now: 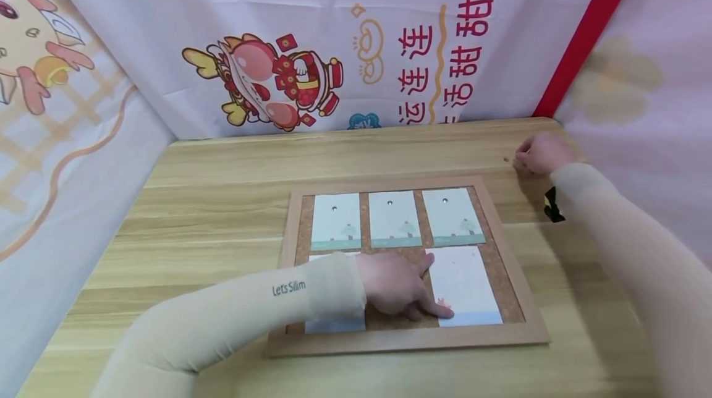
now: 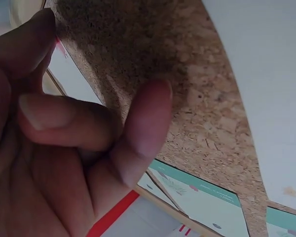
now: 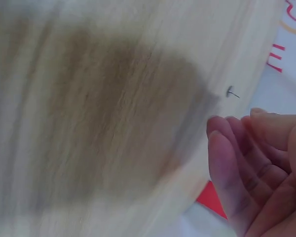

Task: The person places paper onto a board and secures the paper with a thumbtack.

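My left hand [image 1: 396, 283] lies over the lower half of a wood-framed cork board [image 1: 408, 341]. Its thumb and index finger spread along the left side of a white note sheet [image 1: 464, 283], fingertips touching its edge. The left wrist view shows its other fingers [image 2: 148, 118] bent loosely above bare cork [image 2: 207, 103]. Far off at the right back, my right hand [image 1: 545, 154] is low over the table, thumb and fingertips drawn together. A thumbtack [image 3: 230, 92] lies just beyond those fingertips; I cannot tell whether they hold another.
Three notes with green borders, such as the middle one [image 1: 394, 225], hang in the board's top row, each with a silver tack. Another sheet [image 1: 335, 325] at lower left is partly under my left arm. Printed cloth [image 1: 311, 8] walls the wooden table [image 1: 222, 200].
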Motion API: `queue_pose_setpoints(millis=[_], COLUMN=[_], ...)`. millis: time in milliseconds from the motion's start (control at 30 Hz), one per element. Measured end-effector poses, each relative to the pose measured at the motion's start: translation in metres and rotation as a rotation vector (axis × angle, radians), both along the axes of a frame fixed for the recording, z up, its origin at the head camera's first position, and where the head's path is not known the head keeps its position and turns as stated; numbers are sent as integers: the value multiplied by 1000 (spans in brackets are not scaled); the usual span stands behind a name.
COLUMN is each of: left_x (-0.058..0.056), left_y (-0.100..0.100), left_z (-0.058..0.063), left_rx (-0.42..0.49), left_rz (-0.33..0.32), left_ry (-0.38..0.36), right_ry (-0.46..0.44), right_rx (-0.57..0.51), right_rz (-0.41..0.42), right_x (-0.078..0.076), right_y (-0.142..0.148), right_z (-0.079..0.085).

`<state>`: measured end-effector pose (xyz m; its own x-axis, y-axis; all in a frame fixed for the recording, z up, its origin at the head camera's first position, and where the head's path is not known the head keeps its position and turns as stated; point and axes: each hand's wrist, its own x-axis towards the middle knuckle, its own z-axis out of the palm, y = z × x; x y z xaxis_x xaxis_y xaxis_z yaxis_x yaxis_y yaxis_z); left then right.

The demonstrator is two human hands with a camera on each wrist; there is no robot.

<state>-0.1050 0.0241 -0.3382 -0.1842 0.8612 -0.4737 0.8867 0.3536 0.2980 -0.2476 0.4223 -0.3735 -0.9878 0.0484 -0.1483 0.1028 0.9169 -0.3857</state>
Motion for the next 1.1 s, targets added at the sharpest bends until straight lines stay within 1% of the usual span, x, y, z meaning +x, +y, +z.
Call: queue_pose_setpoints(millis=[100, 167, 267, 400, 533, 633, 700, 800, 867, 967, 1100], left_x=[2, 3, 4, 6, 6, 5, 5, 3, 4, 5, 6], left_y=[-1, -2, -3, -3, -4, -4, -4, -5, -5, -6, -5], left_z=[-1, -1, -2, -2, -1, -1, -1, -3, -2, -2, -2], left_rx=[0, 2, 6, 4, -11, -19, -23, -28, -30, -31, -39], left_rz=[-31, -47, -58, -71, -65, -65, -66, -65, -61, -57, -60], left_ry=[12, 15, 13, 29, 29, 48, 61, 69, 69, 80, 103], right_ry=[21, 32, 57, 87, 79, 81, 101, 139, 163, 148, 80], right_rx=[25, 23, 36, 71, 94, 87, 74, 52, 42, 17, -24], right_rz=[-24, -42, -51, -44, -34, -30, -22, 12, 35, 54, 67], right_x=[-6, -7, -8, -7, -6, -5, -3, 2, 8, 19, 34], right_y=[-2, -4, -7, -9, -11, -13, -17, -25, -32, -42, -54], right_z=[-8, -12, -17, -19, -18, -16, -13, -6, 0, 9, 18])
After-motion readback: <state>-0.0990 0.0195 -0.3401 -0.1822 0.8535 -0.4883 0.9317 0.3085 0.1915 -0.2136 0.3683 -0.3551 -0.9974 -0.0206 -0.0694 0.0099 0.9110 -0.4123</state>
